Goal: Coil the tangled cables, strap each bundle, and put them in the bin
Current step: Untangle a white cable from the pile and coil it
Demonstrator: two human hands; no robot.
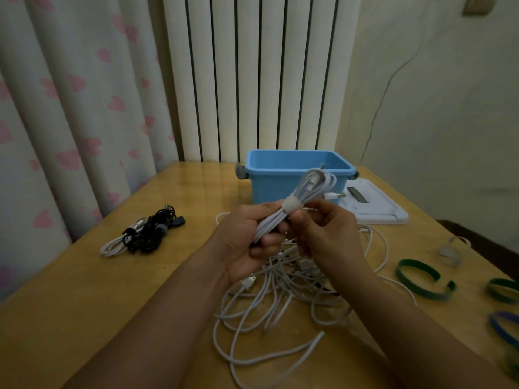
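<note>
Head view: a person at a wooden table (pixel 84 290) holds a coiled white cable bundle (pixel 295 203) above a tangle of loose white cables (pixel 275 299), just in front of the blue bin (pixel 280 175). The left hand (pixel 247 237) is wrapped round the lower half of the coil, while the right hand (pixel 328 231), close against it, pinches at the pale strap (pixel 292 205) already circling the bundle's waist. The far loops and a USB plug (pixel 335 196) stick out beyond the strap toward the bin.

The bundle looks light and soft, its loops likely to spring apart if the strap is not pressed closed; the strapped middle appears the safest place to grip, not the free loops or plug.

The bin stands open and near, with nothing between it and the hands. Its white lid (pixel 376 209) lies flat to the right. A strapped cluster of black and white cables (pixel 146 234) rests well apart on the left. Spare straps lie at the right edge: a green strap (pixel 421 279), a second green one (pixel 502 290) and a blue strap (pixel 505 327). The tangle below could snag a trailing end as the bundle is lifted over.
</note>
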